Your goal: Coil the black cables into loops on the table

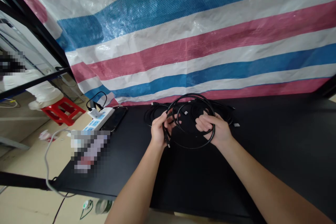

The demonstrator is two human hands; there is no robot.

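A black cable [194,147] is looped into a wide coil, raised over the table between my two hands. My left hand [159,129] is closed around the coil's left side, and a metal-tipped plug [168,143] hangs just below its fingers. Around the right side of the same coil my right hand [216,127] is closed, fingers curled inward. Behind the hands, more black cables [152,113] lie coiled on the table, partly hidden by the held loops. Small white tags [236,125] show among them.
The black table [126,161] runs up to a striped plastic sheet [183,49]. At left are a white power strip [98,120] with a plugged-in charger and a dark phone [115,119]. A person in white sits on a red stool [63,110] beyond the frame.
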